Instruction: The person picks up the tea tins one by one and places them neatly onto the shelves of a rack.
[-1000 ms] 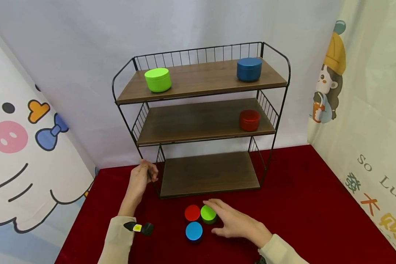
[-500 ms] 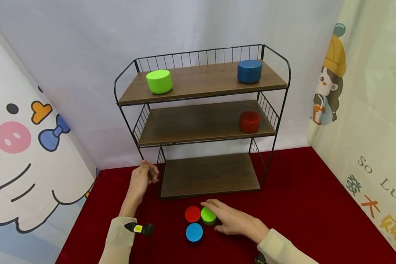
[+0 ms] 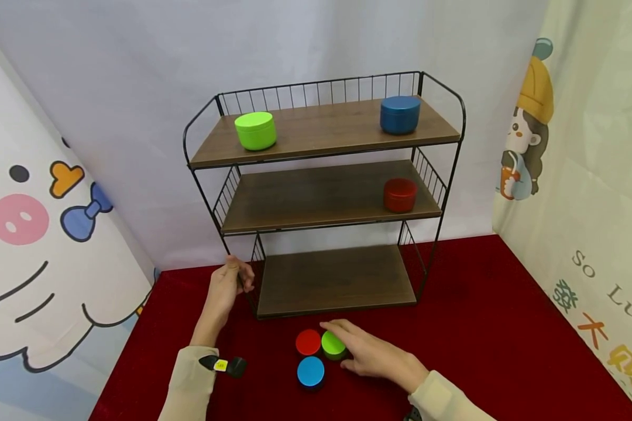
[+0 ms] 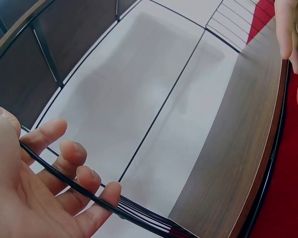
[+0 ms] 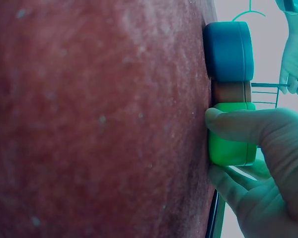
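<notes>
My left hand (image 3: 226, 286) is at the left front post of a three-tier shelf rack (image 3: 326, 202). In the left wrist view the black post (image 4: 64, 179) crosses the palm, with the fingers curled about it. My right hand (image 3: 376, 354) grips a small round green tin (image 3: 333, 346) on the red cloth. From the right wrist, the thumb shows on one side of this green tin (image 5: 232, 148) and fingers on the other. Touching or nearly touching it are a red tin (image 3: 308, 342) and a blue tin (image 3: 311, 372).
On the top shelf stand a larger green tin (image 3: 256, 131) at left and a larger blue tin (image 3: 399, 115) at right. A larger red tin (image 3: 399, 195) sits at the middle shelf's right end. The bottom shelf (image 3: 337, 280) is bare wood. Printed curtains hang at both sides.
The right hand has shifted slightly left and closer round the small green tin. The left hand stays at the post. The whole head view has tilted a little.
</notes>
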A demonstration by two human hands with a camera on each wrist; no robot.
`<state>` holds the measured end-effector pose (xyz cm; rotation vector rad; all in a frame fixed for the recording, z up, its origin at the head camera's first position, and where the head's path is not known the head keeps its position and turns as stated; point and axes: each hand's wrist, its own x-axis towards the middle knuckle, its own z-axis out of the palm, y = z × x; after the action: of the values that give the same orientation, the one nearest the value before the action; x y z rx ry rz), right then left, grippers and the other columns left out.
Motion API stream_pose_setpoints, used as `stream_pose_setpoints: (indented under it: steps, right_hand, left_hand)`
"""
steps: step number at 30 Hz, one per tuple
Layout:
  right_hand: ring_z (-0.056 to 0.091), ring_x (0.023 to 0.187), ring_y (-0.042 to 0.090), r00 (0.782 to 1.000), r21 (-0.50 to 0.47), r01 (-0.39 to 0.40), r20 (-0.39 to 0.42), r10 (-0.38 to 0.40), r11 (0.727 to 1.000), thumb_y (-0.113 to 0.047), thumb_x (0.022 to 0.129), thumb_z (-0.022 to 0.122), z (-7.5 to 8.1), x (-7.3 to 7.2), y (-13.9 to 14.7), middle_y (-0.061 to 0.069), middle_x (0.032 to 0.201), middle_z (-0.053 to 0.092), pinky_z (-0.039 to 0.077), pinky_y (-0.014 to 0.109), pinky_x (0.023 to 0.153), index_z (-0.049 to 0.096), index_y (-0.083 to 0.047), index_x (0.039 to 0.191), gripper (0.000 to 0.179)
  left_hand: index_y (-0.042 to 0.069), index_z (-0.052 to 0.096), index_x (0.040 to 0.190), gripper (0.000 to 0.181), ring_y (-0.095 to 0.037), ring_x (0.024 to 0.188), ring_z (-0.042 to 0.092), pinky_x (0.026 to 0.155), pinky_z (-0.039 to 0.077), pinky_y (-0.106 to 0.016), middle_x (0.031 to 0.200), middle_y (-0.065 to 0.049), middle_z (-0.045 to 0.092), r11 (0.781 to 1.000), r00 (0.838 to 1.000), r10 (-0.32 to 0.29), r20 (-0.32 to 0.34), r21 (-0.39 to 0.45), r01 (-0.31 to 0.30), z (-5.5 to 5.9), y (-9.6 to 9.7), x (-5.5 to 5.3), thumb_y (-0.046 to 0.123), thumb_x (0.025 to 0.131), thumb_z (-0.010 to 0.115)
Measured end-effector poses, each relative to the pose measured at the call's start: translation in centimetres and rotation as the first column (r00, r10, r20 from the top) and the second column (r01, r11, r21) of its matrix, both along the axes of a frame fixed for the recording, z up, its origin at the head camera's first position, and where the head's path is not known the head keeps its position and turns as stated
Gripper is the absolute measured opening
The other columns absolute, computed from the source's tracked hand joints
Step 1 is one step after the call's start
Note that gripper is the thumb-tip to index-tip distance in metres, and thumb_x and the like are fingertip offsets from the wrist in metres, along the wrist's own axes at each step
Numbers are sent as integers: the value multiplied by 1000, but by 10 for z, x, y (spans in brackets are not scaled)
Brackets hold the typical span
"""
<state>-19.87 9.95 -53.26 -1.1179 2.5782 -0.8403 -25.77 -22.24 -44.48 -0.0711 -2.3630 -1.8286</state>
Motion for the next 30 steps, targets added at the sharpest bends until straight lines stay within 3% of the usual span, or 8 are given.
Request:
stream_pose_setpoints:
  steps: [7, 17, 30]
  right_hand:
    - [51, 139, 29, 1000, 6, 7, -7, -7, 1000, -6, 93, 77, -2, 0, -1, 16, 155, 42, 50, 41, 109, 33, -8, 159, 79]
    - [54, 136, 28, 1000, -1, 18, -14, -18, 1000, -3, 92, 77, -2, 0, -1, 14, 151, 52, 50, 42, 110, 38, -8, 157, 76]
    - [59, 125, 19, 999, -40, 25, 24, -24, 999, -6, 91, 78, -3, -2, -1, 8, 140, 59, 54, 32, 103, 51, -4, 146, 62]
  left_hand:
    - [-9, 62, 94, 77, -13, 68, 54, 74, 58, -27, 72, -6, 56, 1000, 1000, -4, -1, 2, 4, -1, 0, 0, 54, 109, 21]
    - [4, 66, 86, 69, -14, 68, 55, 74, 58, -27, 71, -8, 55, 1000, 1000, 7, -2, 7, -7, 0, 0, -1, 51, 110, 21]
    - [3, 66, 89, 68, -15, 68, 54, 74, 58, -27, 72, -11, 55, 1000, 1000, -1, -3, -6, 1, 0, -1, -1, 50, 110, 22]
